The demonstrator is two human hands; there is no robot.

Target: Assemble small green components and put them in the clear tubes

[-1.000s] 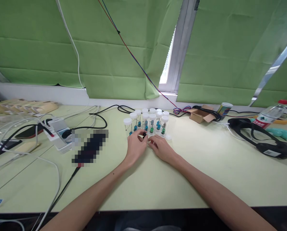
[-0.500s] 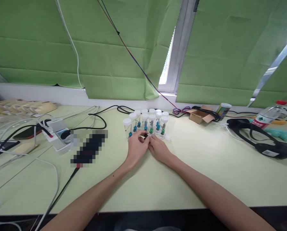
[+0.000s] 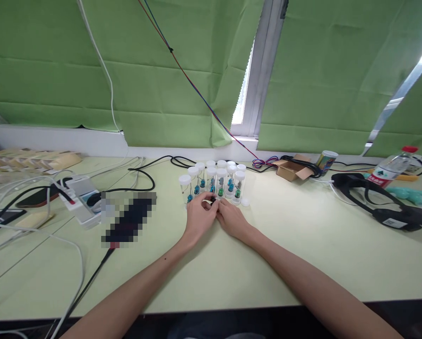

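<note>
Both my hands meet at the middle of the pale green table (image 3: 303, 245), just in front of a cluster of several clear vials with white caps (image 3: 214, 181) that hold small blue and green parts. My left hand (image 3: 199, 217) pinches a small black part (image 3: 213, 201) between thumb and fingers. My right hand (image 3: 232, 219) touches the same small part with its fingertips. A loose white cap (image 3: 245, 202) lies just right of the vials. What exactly the black part is cannot be made out.
Cables, a white power strip (image 3: 80, 197) and a blurred dark object (image 3: 128, 219) lie to the left. A small cardboard box (image 3: 291, 169), a can (image 3: 326, 160), a black headset (image 3: 384, 202) and a water bottle (image 3: 387, 172) stand at the right, below green blinds.
My right hand has closed in on my left hand, so the fingertips of both now meet at the small black part. The view shifted slightly.
</note>
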